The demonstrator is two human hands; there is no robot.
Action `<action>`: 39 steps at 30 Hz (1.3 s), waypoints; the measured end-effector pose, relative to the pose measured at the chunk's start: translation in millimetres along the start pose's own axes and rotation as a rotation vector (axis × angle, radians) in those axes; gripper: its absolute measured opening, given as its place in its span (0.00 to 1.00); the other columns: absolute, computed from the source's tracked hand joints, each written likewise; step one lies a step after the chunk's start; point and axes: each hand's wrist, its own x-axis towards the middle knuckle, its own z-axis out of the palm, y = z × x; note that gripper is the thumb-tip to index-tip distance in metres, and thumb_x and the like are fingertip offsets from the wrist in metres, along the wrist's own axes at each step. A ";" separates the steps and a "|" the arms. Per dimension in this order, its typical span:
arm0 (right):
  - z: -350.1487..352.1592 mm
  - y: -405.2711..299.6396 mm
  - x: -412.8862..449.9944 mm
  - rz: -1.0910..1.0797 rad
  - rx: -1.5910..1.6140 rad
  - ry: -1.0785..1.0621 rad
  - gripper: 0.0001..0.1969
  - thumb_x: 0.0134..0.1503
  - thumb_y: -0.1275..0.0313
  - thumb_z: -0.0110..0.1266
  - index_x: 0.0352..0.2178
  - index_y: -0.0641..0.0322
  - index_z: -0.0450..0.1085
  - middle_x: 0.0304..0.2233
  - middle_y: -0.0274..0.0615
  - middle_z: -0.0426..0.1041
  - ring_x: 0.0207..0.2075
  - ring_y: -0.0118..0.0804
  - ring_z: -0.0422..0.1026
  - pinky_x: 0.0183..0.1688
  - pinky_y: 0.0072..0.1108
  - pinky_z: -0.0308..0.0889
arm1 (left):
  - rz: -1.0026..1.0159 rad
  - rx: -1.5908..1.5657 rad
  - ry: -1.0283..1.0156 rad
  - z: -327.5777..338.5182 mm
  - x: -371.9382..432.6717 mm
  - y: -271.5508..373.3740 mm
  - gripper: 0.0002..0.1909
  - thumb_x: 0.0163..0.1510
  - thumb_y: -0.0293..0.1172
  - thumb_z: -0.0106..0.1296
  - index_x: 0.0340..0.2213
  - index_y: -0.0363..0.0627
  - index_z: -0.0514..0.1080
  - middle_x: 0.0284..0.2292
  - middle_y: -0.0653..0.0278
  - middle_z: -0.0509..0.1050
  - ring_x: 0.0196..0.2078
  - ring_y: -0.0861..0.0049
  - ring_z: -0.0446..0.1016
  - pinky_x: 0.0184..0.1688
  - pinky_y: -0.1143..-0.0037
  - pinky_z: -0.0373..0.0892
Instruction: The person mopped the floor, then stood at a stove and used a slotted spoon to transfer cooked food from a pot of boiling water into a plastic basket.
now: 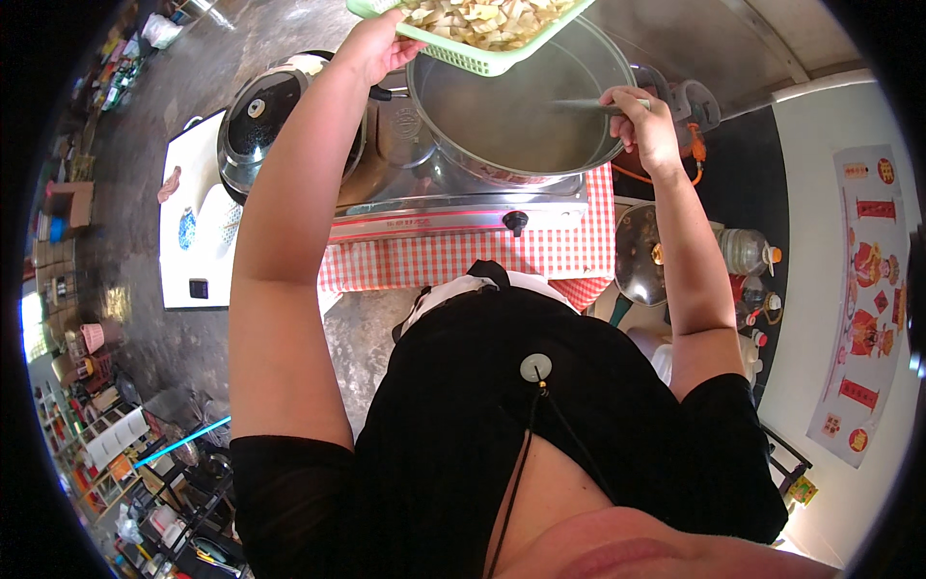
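Observation:
My left hand [376, 47] grips the corner of a light green plastic basket [481, 61] at the top of the view. Pale sliced food pieces [492, 22] fill it, and it hangs tilted over the far side of a large metal pot [499, 166]. Steam rises from the cloudy liquid [492, 116] inside. At the pot's right rim, my right hand [644, 127] is closed around the handle of a metal cooking utensil [579, 106]. Its far end is lost in the steam or liquid.
The pot stands on a steel gas stove [463, 213] over a red-checked cloth [434, 253]. Left are a dark-lidded cooker [260, 108] and a white table [192, 268] bearing a phone. A glass lid [636, 260], bottles [745, 250] and an orange hose [698, 148] are right.

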 end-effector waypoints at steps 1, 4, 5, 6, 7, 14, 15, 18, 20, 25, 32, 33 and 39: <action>0.3 0.9 -1.6 0.052 0.059 -0.029 0.11 0.47 0.68 0.42 0.24 0.65 0.67 0.11 0.36 0.62 0.09 0.19 0.55 0.11 0.10 0.50 | -0.003 0.003 -0.004 2.4 -0.3 0.2 0.09 0.45 0.36 0.45 0.29 0.47 0.67 0.26 0.70 0.70 0.28 0.85 0.67 0.27 0.85 0.63; 2.6 -0.6 -7.4 0.091 0.159 -0.056 0.10 0.46 0.69 0.43 0.23 0.65 0.67 0.11 0.37 0.63 0.09 0.19 0.56 0.11 0.11 0.51 | 0.004 -0.019 0.007 0.8 2.3 -0.8 0.09 0.46 0.35 0.45 0.30 0.46 0.67 0.26 0.69 0.70 0.27 0.84 0.68 0.26 0.86 0.64; 4.4 -3.4 -8.9 0.076 0.195 -0.063 0.10 0.46 0.69 0.43 0.23 0.65 0.67 0.12 0.37 0.64 0.09 0.19 0.57 0.11 0.11 0.51 | 0.011 0.081 0.033 -12.1 5.7 -3.2 0.11 0.49 0.35 0.39 0.32 0.41 0.64 0.27 0.65 0.68 0.27 0.82 0.67 0.25 0.85 0.65; 5.1 -7.6 -10.3 0.073 0.238 -0.054 0.09 0.46 0.70 0.43 0.23 0.66 0.67 0.13 0.38 0.64 0.10 0.19 0.57 0.12 0.11 0.50 | 0.018 0.182 0.059 -22.4 10.5 -5.9 0.14 0.52 0.36 0.34 0.33 0.37 0.60 0.27 0.61 0.67 0.26 0.80 0.67 0.25 0.85 0.65; 1.1 -3.2 -8.3 0.075 0.243 -0.042 0.09 0.46 0.70 0.43 0.23 0.66 0.67 0.13 0.38 0.64 0.10 0.19 0.57 0.12 0.11 0.50 | 0.014 0.189 0.049 -12.9 6.5 -3.5 0.14 0.52 0.36 0.34 0.33 0.37 0.60 0.27 0.61 0.67 0.26 0.80 0.67 0.25 0.85 0.65; -19.5 10.3 -9.5 0.158 0.451 0.018 0.10 0.47 0.67 0.41 0.22 0.62 0.65 0.11 0.37 0.62 0.09 0.19 0.52 0.11 0.11 0.46 | -0.015 0.169 0.102 9.3 -15.0 6.3 0.13 0.52 0.35 0.35 0.33 0.37 0.60 0.27 0.61 0.67 0.25 0.80 0.67 0.25 0.85 0.65; -21.0 10.1 -11.0 0.159 0.455 0.021 0.10 0.47 0.67 0.41 0.22 0.62 0.65 0.11 0.37 0.62 0.09 0.19 0.52 0.11 0.11 0.46 | -0.004 0.166 0.113 9.5 -15.7 5.9 0.13 0.51 0.35 0.35 0.33 0.36 0.60 0.27 0.60 0.67 0.25 0.79 0.67 0.25 0.84 0.66; -26.8 9.9 -15.4 0.172 0.520 0.026 0.10 0.47 0.67 0.41 0.22 0.62 0.65 0.11 0.36 0.61 0.09 0.19 0.51 0.11 0.11 0.45 | 0.002 0.159 0.122 10.1 -15.6 5.8 0.13 0.51 0.34 0.35 0.33 0.35 0.60 0.26 0.59 0.66 0.25 0.78 0.68 0.25 0.83 0.67; -35.9 12.8 -16.9 0.196 0.545 0.021 0.10 0.48 0.67 0.41 0.22 0.62 0.64 0.11 0.36 0.62 0.09 0.19 0.50 0.11 0.11 0.45 | -0.008 0.151 0.119 7.0 -13.0 5.5 0.13 0.50 0.35 0.36 0.33 0.35 0.60 0.26 0.60 0.67 0.25 0.78 0.68 0.25 0.83 0.66; -55.0 2.3 -26.8 0.037 0.437 0.087 0.11 0.50 0.67 0.39 0.26 0.64 0.65 0.13 0.36 0.63 0.10 0.18 0.52 0.12 0.10 0.47 | -0.011 0.132 0.123 8.7 -16.8 5.8 0.12 0.51 0.34 0.37 0.32 0.38 0.61 0.27 0.61 0.67 0.26 0.80 0.66 0.26 0.84 0.64; -74.7 -22.0 -23.8 -0.317 -0.290 -0.039 0.10 0.51 0.68 0.41 0.28 0.63 0.66 0.15 0.32 0.63 0.15 0.18 0.57 0.18 0.09 0.54 | 0.011 0.166 0.092 4.0 -11.5 6.1 0.13 0.51 0.34 0.34 0.34 0.36 0.59 0.27 0.59 0.67 0.26 0.78 0.68 0.25 0.82 0.66; -73.9 -23.7 -23.4 -0.362 -0.378 -0.061 0.10 0.51 0.68 0.41 0.28 0.65 0.65 0.14 0.31 0.61 0.15 0.18 0.55 0.19 0.10 0.53 | 0.007 0.168 0.090 4.1 -10.6 5.9 0.13 0.51 0.34 0.34 0.33 0.36 0.59 0.27 0.59 0.67 0.26 0.78 0.68 0.25 0.82 0.66; -63.6 -38.0 -15.0 -0.195 -0.556 -0.213 0.09 0.49 0.69 0.42 0.25 0.63 0.65 0.13 0.30 0.59 0.14 0.18 0.54 0.17 0.11 0.51 | -0.008 0.162 0.090 0.1 -9.9 5.3 0.12 0.50 0.34 0.36 0.32 0.36 0.60 0.27 0.59 0.67 0.26 0.77 0.68 0.25 0.82 0.66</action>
